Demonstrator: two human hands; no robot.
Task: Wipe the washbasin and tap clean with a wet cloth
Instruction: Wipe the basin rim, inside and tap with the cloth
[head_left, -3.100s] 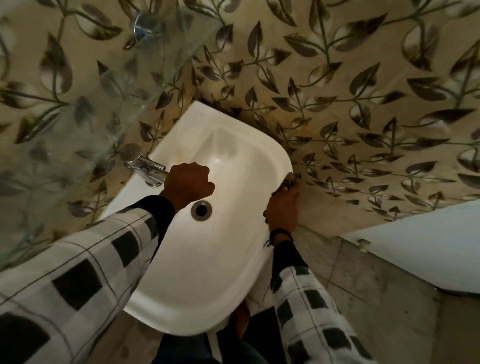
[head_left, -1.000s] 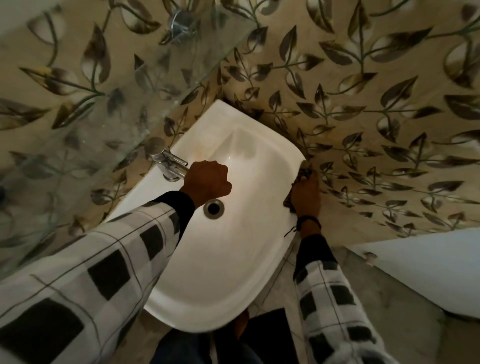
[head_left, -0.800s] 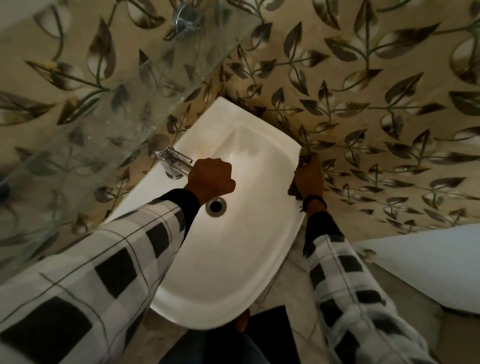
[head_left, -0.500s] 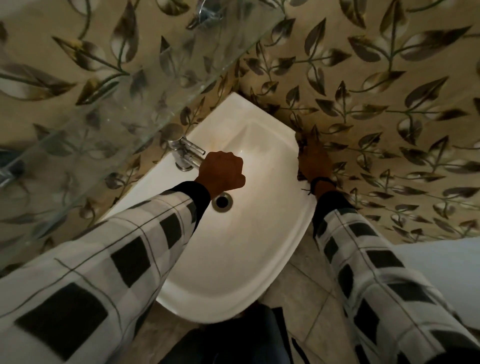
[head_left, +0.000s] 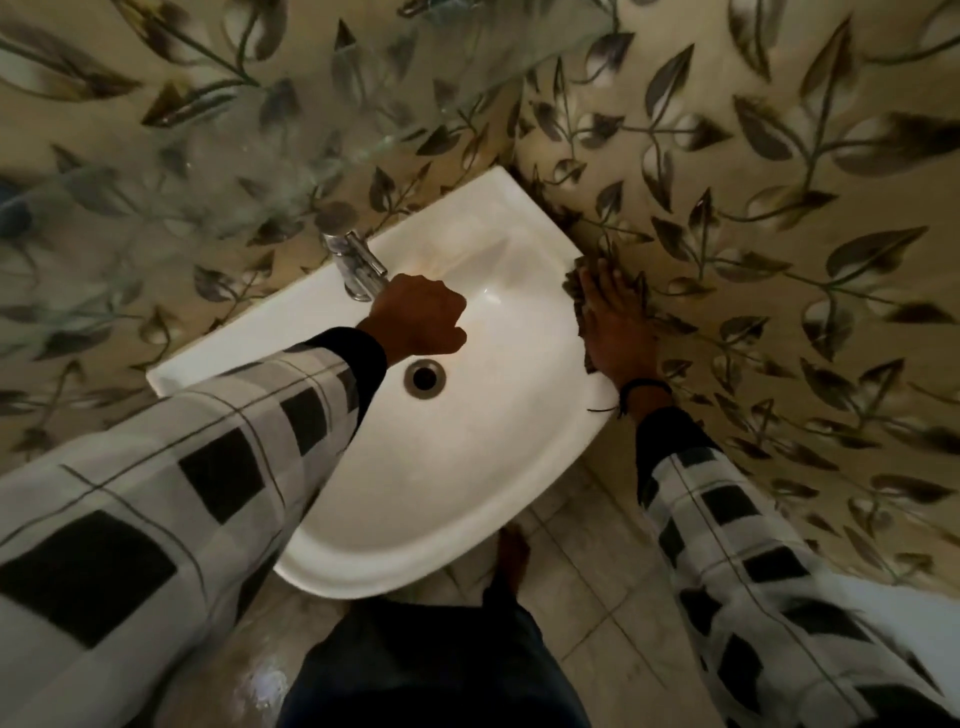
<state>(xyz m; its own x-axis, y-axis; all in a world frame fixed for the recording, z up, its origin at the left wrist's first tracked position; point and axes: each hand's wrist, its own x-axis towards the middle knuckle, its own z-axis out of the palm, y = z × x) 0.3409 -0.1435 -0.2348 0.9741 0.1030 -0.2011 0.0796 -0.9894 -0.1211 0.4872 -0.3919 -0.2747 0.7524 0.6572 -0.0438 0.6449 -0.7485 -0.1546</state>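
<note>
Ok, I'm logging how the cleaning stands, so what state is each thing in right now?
tap: no water visibly running.
washbasin: white, faint brownish stain by the tap.
drain: unplugged.
cloth: bunched on the washbasin's right rim.
left hand: curled round the tap's spout end.
right hand: flat, fingers straight, pressing the cloth.

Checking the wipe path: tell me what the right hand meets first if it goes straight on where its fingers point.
Probably the leaf-patterned wall: the right hand, flat on the cloth at the washbasin rim, points towards the back corner. Depth is unclear.
</note>
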